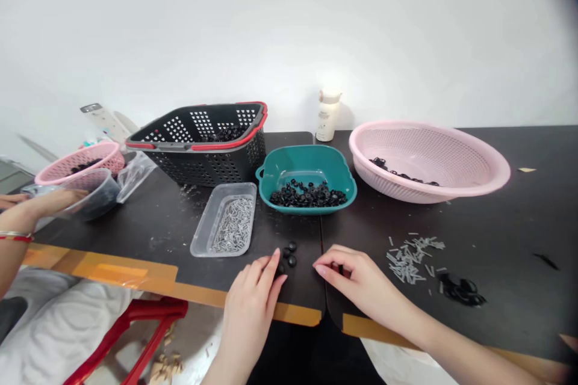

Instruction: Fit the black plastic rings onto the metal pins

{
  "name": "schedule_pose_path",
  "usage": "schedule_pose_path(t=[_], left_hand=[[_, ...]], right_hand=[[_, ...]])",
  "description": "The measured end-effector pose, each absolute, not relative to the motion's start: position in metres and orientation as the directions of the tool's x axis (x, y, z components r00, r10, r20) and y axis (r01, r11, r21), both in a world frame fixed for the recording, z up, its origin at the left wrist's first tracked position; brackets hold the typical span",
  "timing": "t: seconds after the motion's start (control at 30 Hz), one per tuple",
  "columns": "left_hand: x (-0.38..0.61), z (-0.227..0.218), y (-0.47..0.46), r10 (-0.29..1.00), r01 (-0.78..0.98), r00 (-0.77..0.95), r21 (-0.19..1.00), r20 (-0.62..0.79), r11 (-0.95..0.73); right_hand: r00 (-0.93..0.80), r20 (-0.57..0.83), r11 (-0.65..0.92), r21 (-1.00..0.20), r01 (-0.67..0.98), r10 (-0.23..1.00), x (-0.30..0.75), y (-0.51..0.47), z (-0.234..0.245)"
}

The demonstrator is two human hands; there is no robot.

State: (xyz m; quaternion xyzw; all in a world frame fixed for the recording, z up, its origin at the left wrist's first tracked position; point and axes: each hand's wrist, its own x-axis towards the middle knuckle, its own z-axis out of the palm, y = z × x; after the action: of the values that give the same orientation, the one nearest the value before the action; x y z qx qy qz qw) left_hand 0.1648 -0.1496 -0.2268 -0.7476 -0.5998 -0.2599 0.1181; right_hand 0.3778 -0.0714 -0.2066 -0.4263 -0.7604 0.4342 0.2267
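**At the desk's near edge: black rings between both hands**

On the desk (pixel 149 222), small black rings (pixel 288 254) lie between the left hand (pixel 250 307) and right hand (pixel 361 283). Left grip loosely spread, its fingertips (pixel 275 255) beside the rings, one ring partly hidden. Right grip curled; a dark shape (pixel 341 270) under it is hard to make out, so any pinch cannot be confirmed.

Black tabletop (pixel 497 222) with loose black rings (pixel 292 246), teal bowl (pixel 307 159), pink colander (pixel 451 192), clear tray (pixel 212 216), black basket (pixel 203 171)

Four small black rings (pixel 289 254), loosely clustered, lying flat (one partly hidden)
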Motion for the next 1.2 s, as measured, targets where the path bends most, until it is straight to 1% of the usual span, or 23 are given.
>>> schedule_pose_path(t=[0.07, 0.17, 0.23, 0.27, 0.3, 0.33, 0.37, 0.43, 0.53, 0.63, 0.7, 0.77, 0.83, 0.97, 1.1, 1.2], left_hand=[[0.162, -0.211, -0.146, 0.775, 0.944, 0.227, 0.063, 0.59, -0.324], [0.153, -0.172, -0.119, 0.679, 0.881, 0.364, 0.001, 0.637, -0.474], [0.147, -0.142, -0.086, 0.729, 0.889, 0.362, 0.022, 0.581, -0.458], [0.145, -0.129, -0.067, 0.786, 0.904, 0.357, 0.026, 0.504, -0.428], [0.145, -0.119, -0.047, 0.858, 0.927, 0.342, 0.013, 0.383, -0.375], [0.146, -0.111, -0.026, 0.916, 0.942, 0.331, -0.018, 0.228, -0.336], [0.148, -0.107, -0.006, 0.925, 0.937, 0.348, -0.029, 0.151, -0.347], [0.154, -0.106, 0.03, 0.926, 0.928, 0.373, -0.046, 0.058, -0.371], [0.162, -0.117, 0.07, 0.913, 0.914, 0.396, -0.057, -0.096, -0.402], [0.167, -0.13, 0.092, 0.865, 0.891, 0.434, -0.025, -0.251, -0.454], [0.168, -0.137, 0.097, 0.837, 0.879, 0.453, 0.0, -0.308, -0.476], [0.169, -0.141, 0.098, 0.824, 0.875, 0.463, 0.02, -0.327, -0.484], [0.169, -0.143, 0.097, 0.825, 0.874, 0.471, 0.042, -0.313, -0.483], [0.166, -0.135, 0.087, 0.853, 0.879, 0.477, 0.113, -0.21, -0.463], [0.167, -0.114, 0.056, 0.878, 0.874, 0.465, 0.219, -0.111, -0.434], [0.174, -0.098, 0.015, 0.884, 0.86, 0.462, 0.278, -0.065, -0.429]], right_hand=[[-0.537, -0.021, 0.266, -0.852, 0.451, 0.843, 0.378, -0.072, -0.207], [-0.549, -0.021, 0.276, -0.848, 0.453, 0.836, 0.378, -0.074, -0.208], [-0.554, -0.022, 0.28, -0.845, 0.455, 0.832, 0.378, -0.075, -0.208], [-0.554, -0.024, 0.279, -0.845, 0.457, 0.832, 0.377, -0.075, -0.208], [-0.552, -0.028, 0.276, -0.844, 0.46, 0.834, 0.377, -0.075, -0.207], [-0.549, -0.033, 0.272, -0.843, 0.464, 0.835, 0.377, -0.075, -0.207], [-0.547, -0.037, 0.269, -0.842, 0.468, 0.836, 0.377, -0.075, -0.207], [-0.543, -0.04, 0.268, -0.839, 0.474, 0.839, 0.376, -0.075, -0.206], [-0.54, -0.036, 0.27, -0.836, 0.477, 0.841, 0.376, -0.076, -0.205], [-0.544, -0.033, 0.272, -0.839, 0.471, 0.839, 0.377, -0.077, -0.203], [-0.546, -0.029, 0.277, -0.838, 0.47, 0.837, 0.376, -0.078, -0.202], [-0.549, -0.029, 0.283, -0.833, 0.475, 0.835, 0.376, -0.078, -0.201], [-0.549, -0.031, 0.286, -0.827, 0.483, 0.835, 0.376, -0.078, -0.2], [-0.548, -0.026, 0.279, -0.84, 0.466, 0.836, 0.377, -0.078, -0.2], [-0.527, 0.003, 0.25, -0.883, 0.398, 0.85, 0.379, -0.076, -0.201], [-0.448, 0.018, 0.159, -0.948, 0.277, 0.894, 0.38, -0.072, -0.202]])
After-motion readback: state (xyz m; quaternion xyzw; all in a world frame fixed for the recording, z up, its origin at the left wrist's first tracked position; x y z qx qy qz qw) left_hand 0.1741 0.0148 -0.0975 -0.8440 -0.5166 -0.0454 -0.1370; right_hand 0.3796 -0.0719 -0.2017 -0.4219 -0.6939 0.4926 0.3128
